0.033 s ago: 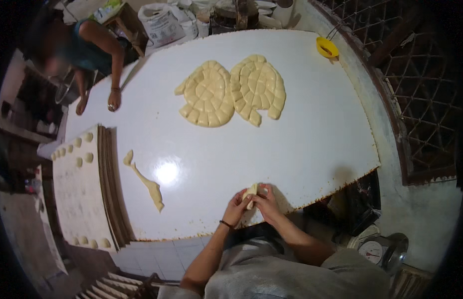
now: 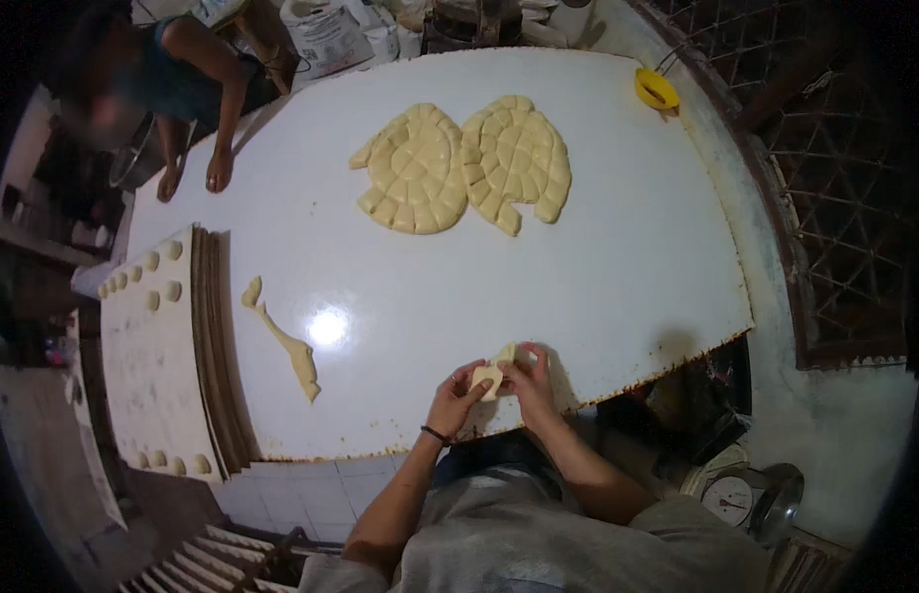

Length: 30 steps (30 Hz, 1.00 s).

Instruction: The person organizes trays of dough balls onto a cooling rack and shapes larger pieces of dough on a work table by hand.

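Note:
Near the front edge of the white table, my left hand (image 2: 457,395) and my right hand (image 2: 527,381) are closed together on a small piece of pale dough (image 2: 489,376). Thumbs lie on top of the piece, and the fingers beneath it are partly hidden. Farther off, two flat rounds of dough cut into many portions, the left round (image 2: 413,170) and the right round (image 2: 517,163), lie touching. Each has a gap in its near rim. To my left a long, thin twisted strip of dough (image 2: 293,346) rests on the table.
A stack of boards (image 2: 148,366) at the left edge carries several dough balls. Another person's hand (image 2: 219,170) rests at the far left of the table (image 2: 627,257). At the far right stands a yellow bowl (image 2: 657,90). A dial scale (image 2: 731,497) stands low on my right.
The dough between my hands looks more spread out, and my hands are slightly farther apart. The whole view has shifted a little; the dough rounds and strip lie as before.

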### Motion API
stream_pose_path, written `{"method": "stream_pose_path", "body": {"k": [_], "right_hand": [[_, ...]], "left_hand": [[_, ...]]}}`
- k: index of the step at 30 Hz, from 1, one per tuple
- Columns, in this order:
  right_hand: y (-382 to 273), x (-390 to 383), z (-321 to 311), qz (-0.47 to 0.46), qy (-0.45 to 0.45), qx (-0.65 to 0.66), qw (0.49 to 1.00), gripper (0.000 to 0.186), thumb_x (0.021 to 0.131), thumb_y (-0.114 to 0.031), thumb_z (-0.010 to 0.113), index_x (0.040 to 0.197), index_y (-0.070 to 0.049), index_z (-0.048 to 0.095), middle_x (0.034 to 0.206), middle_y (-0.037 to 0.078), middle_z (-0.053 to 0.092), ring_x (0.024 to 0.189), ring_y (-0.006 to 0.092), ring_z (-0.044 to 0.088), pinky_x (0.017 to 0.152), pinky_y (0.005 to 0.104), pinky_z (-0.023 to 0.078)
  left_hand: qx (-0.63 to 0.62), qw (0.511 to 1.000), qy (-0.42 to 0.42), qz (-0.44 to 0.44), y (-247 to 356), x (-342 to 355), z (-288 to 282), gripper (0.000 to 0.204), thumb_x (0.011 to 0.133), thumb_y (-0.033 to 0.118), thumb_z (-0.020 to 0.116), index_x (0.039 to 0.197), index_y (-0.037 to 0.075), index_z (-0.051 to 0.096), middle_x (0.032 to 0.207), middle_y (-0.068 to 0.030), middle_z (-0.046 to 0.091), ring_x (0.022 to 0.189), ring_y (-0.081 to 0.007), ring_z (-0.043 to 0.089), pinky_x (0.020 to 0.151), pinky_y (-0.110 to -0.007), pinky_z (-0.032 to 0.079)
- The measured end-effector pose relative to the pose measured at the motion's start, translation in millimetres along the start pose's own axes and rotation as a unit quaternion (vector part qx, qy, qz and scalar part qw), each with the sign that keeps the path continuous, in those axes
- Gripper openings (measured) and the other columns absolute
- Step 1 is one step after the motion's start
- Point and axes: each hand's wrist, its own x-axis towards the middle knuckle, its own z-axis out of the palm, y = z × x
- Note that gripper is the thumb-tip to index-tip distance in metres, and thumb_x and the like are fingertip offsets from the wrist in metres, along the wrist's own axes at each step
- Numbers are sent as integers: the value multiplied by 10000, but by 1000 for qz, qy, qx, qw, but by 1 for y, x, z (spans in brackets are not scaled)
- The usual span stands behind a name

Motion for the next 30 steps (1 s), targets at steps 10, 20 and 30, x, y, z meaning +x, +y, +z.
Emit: {"method": "stream_pose_path", "body": {"k": [10,20,30], "right_hand": [[-66,-6,-19,-233,-20,-616,752,425,1004,-248,691,1425,-193,671,1372,176,635,1287,349,536,1133,507,387],[-27,-10,-14,-396,-54,-641,656,483,1016,-234,686,1442,-20,609,1484,162,595,1438,385,506,1222,517,374],[-13,-2,-26,-393,-37,-579,714,387,986,-127,717,1352,-16,665,1362,174,659,1309,410,579,1153,490,449]], "left_hand": [[605,755,128,218,-11,-45,-152,569,906,407,741,1419,174,665,1612,-161,461,1450,-384,410,1172,-555,314],[658,707,27,259,-64,-28,-192,324,924,126,741,1242,60,727,1426,-123,665,1359,-345,600,1142,-466,483],[531,769,103,341,-20,-27,-161,246,920,94,758,1165,68,760,1293,-120,717,1267,-309,652,1094,-440,535]]}}
